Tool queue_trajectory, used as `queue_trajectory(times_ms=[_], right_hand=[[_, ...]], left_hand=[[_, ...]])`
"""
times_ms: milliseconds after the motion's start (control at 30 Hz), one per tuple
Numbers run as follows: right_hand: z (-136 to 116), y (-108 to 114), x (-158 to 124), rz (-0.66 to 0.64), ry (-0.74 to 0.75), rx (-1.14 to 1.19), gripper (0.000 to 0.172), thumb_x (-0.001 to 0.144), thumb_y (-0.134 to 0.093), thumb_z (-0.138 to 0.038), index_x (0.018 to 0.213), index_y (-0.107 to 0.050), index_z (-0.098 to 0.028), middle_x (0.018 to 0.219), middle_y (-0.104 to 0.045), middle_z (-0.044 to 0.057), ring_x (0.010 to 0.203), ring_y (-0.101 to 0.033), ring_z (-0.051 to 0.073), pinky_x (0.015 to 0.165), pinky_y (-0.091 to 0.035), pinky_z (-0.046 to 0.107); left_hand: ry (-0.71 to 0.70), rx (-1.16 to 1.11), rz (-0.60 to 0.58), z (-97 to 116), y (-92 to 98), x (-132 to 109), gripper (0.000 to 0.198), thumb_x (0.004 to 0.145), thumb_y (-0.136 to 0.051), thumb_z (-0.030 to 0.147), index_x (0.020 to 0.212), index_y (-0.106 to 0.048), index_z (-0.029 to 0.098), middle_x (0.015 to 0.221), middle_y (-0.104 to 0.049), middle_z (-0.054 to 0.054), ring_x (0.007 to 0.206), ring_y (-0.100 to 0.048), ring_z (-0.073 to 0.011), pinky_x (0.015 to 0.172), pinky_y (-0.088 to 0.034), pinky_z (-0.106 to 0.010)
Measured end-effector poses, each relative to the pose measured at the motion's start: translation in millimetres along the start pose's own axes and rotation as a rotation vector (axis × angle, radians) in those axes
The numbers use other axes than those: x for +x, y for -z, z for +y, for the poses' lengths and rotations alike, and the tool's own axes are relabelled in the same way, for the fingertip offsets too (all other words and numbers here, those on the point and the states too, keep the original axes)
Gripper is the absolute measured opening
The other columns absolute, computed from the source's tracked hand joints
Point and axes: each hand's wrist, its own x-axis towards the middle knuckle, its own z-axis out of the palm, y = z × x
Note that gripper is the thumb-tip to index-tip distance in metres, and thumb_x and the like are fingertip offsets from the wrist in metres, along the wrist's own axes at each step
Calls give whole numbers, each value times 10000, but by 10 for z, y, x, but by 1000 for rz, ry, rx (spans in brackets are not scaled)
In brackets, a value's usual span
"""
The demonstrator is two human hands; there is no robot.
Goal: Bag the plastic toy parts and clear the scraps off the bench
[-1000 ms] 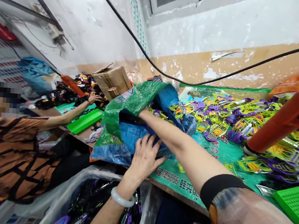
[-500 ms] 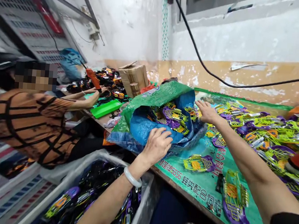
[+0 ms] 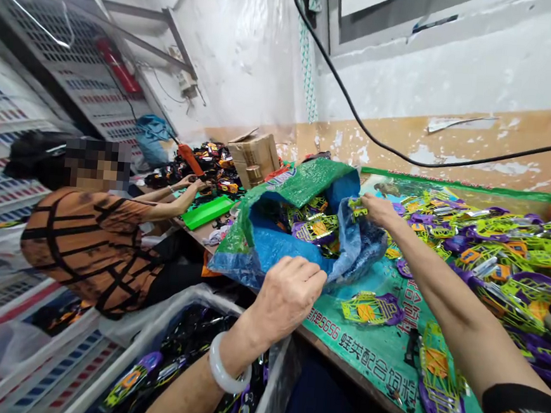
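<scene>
Since half a second ago, the right hand (image 3: pixel 377 211) has been drawn in from a spread pose beside the bag (image 3: pixel 284 248), and its fingers are now bent in on the bag's bunched right rim. Whether the yellow-green part (image 3: pixel 357 206) at its fingertips is also held cannot be told. Over the same span the left hand (image 3: pixel 292 294) has been curled from loosely open into a near fist at the bag's front edge; what is gripped by it cannot be told, as its fingertips are hidden. The bag is seen lying on the tabletop (image 3: pixel 359 350) with its mouth gaping towards the camera, and more yellow-green and purple parts are held inside. To its right, a broad pile (image 3: pixel 483 239) of such parts is heaped, and two parts are left apart from it on the printed sheet nearer the front. Below the left hand, a crate (image 3: pixel 274 378) is filled with dark and purple pieces. A bangle (image 3: pixel 215 361) is worn on the left wrist. Farther left, a co-worker (image 3: pixel 82 242) is seated near a green tray (image 3: pixel 211 213), and a cardboard box (image 3: pixel 253 157) is placed behind the bag.
</scene>
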Motion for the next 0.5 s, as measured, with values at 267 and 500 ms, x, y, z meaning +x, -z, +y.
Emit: queue_trajectory(times_ms=[267,500], right_hand=[[-846,598,-66,172,187,-26,340,987,-375,-159,1142,-678,-164,1176,-615,166,1052,-565,298,742,-445,366],[-2080,415,759,290,392,305,261,1022,-413,-251,1206,-595,-217,1327,-568,55,1158,-476,257,770,-441,305]], left_hand=[[-93,-30,-12,165,-300,-46,222,951,-494,95,1071,-660,183,727,-593,-20,705,-532,-205,627,-407,-354],[-124,15,25,110,-393,-2,258,898,-505,43,1049,-678,163,721,-589,-33,700,-526,-217,628,-399,-355]])
